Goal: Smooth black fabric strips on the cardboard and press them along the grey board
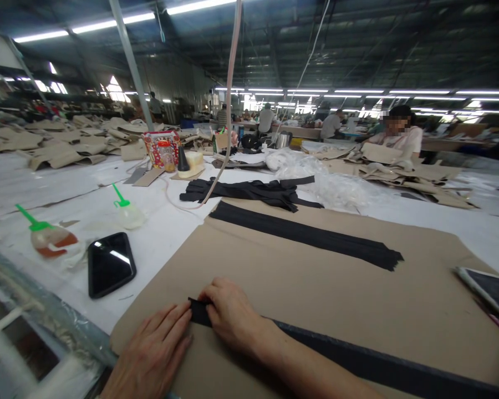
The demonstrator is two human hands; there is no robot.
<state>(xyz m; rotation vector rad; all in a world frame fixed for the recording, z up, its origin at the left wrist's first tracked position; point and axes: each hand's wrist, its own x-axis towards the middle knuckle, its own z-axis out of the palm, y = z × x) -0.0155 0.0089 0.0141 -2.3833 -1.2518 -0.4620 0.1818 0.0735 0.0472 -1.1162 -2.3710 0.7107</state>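
Note:
A long black fabric strip (pixel 382 368) lies along the near edge of a brown cardboard sheet (pixel 316 288). My right hand (pixel 233 313) is curled over the strip's left end, fingers pressed down on it. My left hand (pixel 153 352) lies flat beside that end, fingertips touching the strip's tip. A second bundle of black strips (pixel 307 235) lies diagonally further back on the cardboard. A heap of black fabric pieces (pixel 249 191) sits beyond it on the white table.
A black phone (pixel 109 263) lies left of the cardboard. Two green-nozzled glue bottles (pixel 50 237) (pixel 128 212) lie on the white table. A hanging hose (pixel 228 100) drops over the black heap. A tablet-like object (pixel 490 288) is at right. A person (pixel 397 136) sits behind beige pieces.

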